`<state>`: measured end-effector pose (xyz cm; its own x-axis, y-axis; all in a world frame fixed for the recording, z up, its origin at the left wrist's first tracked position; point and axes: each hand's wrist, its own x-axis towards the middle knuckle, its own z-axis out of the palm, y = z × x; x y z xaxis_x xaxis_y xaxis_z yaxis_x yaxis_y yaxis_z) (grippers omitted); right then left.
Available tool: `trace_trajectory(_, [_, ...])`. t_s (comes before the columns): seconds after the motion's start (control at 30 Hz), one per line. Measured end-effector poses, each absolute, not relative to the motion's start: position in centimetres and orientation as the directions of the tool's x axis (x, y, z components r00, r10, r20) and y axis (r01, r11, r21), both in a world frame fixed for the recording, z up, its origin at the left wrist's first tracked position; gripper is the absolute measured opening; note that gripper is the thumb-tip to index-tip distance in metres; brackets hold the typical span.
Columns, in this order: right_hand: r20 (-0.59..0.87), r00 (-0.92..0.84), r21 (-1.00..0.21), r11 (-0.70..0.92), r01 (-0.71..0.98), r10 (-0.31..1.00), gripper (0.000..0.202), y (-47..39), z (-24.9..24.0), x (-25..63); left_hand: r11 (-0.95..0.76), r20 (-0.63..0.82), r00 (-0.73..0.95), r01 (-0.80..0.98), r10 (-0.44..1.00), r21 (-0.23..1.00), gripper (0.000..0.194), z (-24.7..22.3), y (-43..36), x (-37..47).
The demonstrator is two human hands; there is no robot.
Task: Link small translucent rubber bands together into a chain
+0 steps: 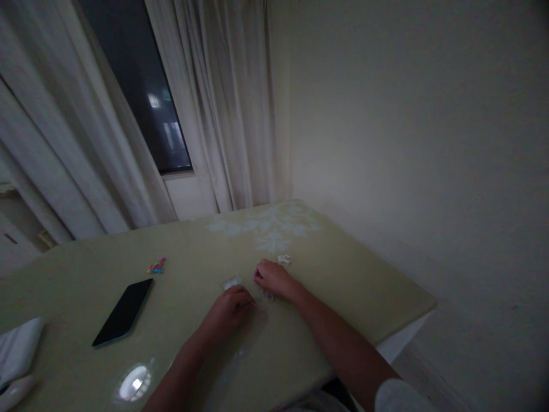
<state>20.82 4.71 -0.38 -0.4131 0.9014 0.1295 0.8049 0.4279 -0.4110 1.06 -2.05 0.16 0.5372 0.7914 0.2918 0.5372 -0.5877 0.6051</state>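
Low over the table, my left hand (231, 312) has its fingers bent together in a pinch. A tiny pale bit shows at the fingertips, too small to name. Just behind it lies a small clear packet (231, 281) with whitish contents. My right hand (274, 277) is curled closed, its fingertips turned inward; whatever they hold is hidden. Small clear rings (268, 296) lie on the tabletop between the two hands. Beyond the right hand sits a little group of white pieces (283, 260).
A cluster of small multicoloured pieces (156, 266) lies left of the hands, near a dark-screened phone or tablet (124, 313). A round shiny object (135, 382) is at the front. A white object (19, 348) and a pale mouse-like one (19, 390) stand far left. The wall (407, 171) borders the table's right.
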Motion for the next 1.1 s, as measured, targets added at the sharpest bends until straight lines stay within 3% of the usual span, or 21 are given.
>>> trace_trajectory(0.23, [0.163, -0.382, -0.499, 0.41, 0.764, 0.91, 0.01, 5.4, -0.2, 21.0, -0.51, 0.412, 0.301, 0.497, 0.86, 0.702, 0.024, 0.0, -1.2, 0.3])
trace_trajectory(0.37, [0.187, -0.365, -0.577, 0.403, 0.711, 0.912, 0.008, 5.6, 0.4, 21.2, -0.434, 0.401, 0.178, 0.494, 0.899, 0.754, 0.021, -0.1, -0.9, -0.1])
trace_trajectory(0.7, [0.176, -0.364, -0.739, 0.367, 0.565, 0.915, 0.009, 5.2, 1.5, 20.7, -0.461, 0.444, 0.142, 0.405, 0.885, 0.789, 0.026, 0.5, -1.0, -0.1])
trace_trajectory(0.9, [0.228, -0.408, -0.908, 0.345, 0.239, 0.884, 0.013, 3.7, 2.7, 20.0, -0.378, 0.37, 0.104, 0.421, 0.923, 0.825, 0.019, 0.4, -1.1, 0.3])
trace_trajectory(1.1, [0.226, -0.447, -0.953, 0.291, 0.083, 0.865, 0.019, 3.1, 2.8, 19.5, -0.399, 0.426, 0.029, 0.409, 0.904, 0.82, 0.017, 0.7, -1.4, 0.4])
